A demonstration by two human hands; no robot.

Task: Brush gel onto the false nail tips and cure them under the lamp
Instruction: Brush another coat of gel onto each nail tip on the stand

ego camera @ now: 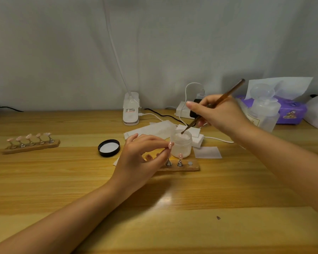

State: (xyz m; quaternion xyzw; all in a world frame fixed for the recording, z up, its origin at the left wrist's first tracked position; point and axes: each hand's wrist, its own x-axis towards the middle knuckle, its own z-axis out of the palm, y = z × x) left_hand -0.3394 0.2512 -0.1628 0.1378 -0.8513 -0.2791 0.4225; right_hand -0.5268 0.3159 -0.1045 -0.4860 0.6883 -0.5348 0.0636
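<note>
Near the table's middle, the right hand (220, 112) grips a brush (212, 107), its tip dipping into the open gel jar (181, 144). The left hand (141, 158) pinches a nail tip (170, 144) on its stand (180, 166). Loading gel, it seems; next comes steady brushing.

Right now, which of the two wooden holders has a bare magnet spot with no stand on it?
The near holder, in front of the jar: its right end shows a bare round magnet. The far-left holder carries five stands.
</note>
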